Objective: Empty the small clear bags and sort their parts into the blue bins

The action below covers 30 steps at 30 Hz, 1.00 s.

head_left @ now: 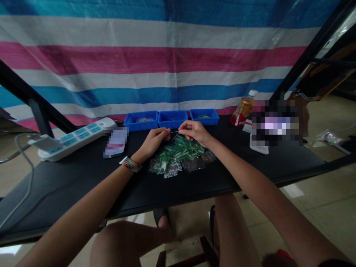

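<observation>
My left hand and my right hand meet above a black table, both pinched on a thin dark wire-like piece that runs between their fingertips. Just below the hands lies a heap of small clear plastic bags with green parts inside. A colourful woven band sits on my left wrist.
Three blue trays line the table's far edge against a striped tarp. A white power strip lies at the left and a small card beside it. A bottle of orange drink stands at the right. My knees show under the table's front edge.
</observation>
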Available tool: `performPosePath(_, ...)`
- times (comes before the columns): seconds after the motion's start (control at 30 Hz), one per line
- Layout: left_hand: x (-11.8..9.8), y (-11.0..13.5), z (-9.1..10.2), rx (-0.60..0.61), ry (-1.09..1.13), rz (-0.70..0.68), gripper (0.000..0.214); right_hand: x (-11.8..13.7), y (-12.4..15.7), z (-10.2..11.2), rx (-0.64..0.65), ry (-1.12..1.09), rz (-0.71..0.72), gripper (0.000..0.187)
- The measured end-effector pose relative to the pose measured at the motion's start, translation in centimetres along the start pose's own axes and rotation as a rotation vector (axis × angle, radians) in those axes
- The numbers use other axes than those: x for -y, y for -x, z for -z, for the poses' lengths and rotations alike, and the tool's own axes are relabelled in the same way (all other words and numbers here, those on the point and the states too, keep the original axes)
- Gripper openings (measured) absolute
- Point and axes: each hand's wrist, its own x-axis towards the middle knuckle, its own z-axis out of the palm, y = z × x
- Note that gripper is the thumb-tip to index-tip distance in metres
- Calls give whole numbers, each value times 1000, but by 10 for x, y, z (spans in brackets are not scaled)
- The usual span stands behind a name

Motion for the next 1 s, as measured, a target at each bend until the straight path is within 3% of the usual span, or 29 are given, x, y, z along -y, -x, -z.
performPosePath(0.23,-2,1,0,29,25,44,44,1,0,0,9,73,40,27)
performPosePath(0.63,1,0,-3,-72,130,40,47,0,-2,1,3,-6,10,28)
performPosePath(1.0,-7,2,-2,-27,144,44,43,2,0,-2,5,23,94,20)
